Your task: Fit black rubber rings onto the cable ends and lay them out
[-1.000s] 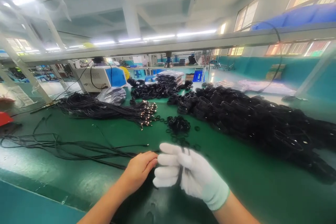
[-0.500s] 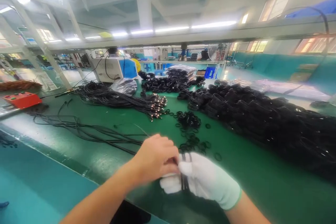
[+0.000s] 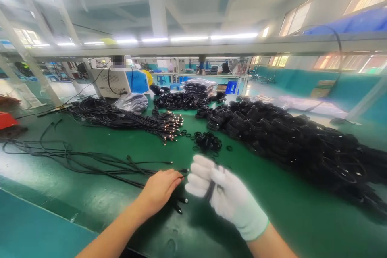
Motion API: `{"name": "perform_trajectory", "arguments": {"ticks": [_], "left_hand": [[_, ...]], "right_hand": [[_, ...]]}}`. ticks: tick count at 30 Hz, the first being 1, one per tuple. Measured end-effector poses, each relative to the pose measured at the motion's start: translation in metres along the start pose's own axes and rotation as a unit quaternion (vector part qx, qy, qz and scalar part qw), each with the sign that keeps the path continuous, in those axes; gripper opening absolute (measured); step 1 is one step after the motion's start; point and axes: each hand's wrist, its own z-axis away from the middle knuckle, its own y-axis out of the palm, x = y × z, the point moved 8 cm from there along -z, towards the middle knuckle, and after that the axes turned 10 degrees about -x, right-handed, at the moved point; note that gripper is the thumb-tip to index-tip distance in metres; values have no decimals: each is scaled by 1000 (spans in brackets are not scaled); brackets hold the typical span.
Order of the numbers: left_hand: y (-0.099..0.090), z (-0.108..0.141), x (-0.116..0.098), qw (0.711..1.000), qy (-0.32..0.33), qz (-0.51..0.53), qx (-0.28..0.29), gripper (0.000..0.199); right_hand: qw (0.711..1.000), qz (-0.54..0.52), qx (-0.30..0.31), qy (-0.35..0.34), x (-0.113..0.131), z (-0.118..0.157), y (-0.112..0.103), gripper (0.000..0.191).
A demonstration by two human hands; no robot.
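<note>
My bare left hand point(image 3: 161, 191) is closed over black cables point(image 3: 121, 173) on the green tabletop. Some cable ends with metal plugs point(image 3: 185, 200) stick out past its fingers. To its right my right hand point(image 3: 232, 201), in a white glove, is raised with its fingers curled and the thumb pressed in. Thin black strands point(image 3: 209, 190) cross its palm under the thumb; blur hides whether they are cable or rings. The hands are apart. Beyond the glove lies a small heap of black rings point(image 3: 208, 142).
A thick bundle of black cables point(image 3: 130, 119) with coppery plug ends lies at the back left. Coiled black cables are heaped point(image 3: 281, 137) along the right. Behind stand a blue and white machine point(image 3: 121, 82) and a plastic bag point(image 3: 133, 102); a red box point(image 3: 7, 121) is at far left.
My left hand has moved away from the glove, left and down onto the cables. My right hand has turned up, its palm side more visible. The view has swung right.
</note>
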Motion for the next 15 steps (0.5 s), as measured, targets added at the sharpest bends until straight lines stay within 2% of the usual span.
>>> {"name": "perform_trajectory", "arguments": {"ticks": [2,4,6,9,12,15], "left_hand": [[1,10,-13,997,23,-79,-12,26],[3,19,-36,992,58,-106,-20,24],[5,26,-57,989,88,-114,-28,23],[6,29,-73,985,130,-111,-28,19],[-9,26,-71,983,168,-71,-35,13],[-34,17,-54,989,139,25,-37,12]], "right_hand": [[998,-5,-50,-26,8,-3,-13,31],[996,-10,-87,-33,8,-5,-22,33],[993,6,-114,-30,1,-5,-29,37],[989,58,-137,-2,-15,-2,-38,42],[990,99,-84,61,-36,3,-33,37],[988,56,22,141,-55,11,-10,31]]}}
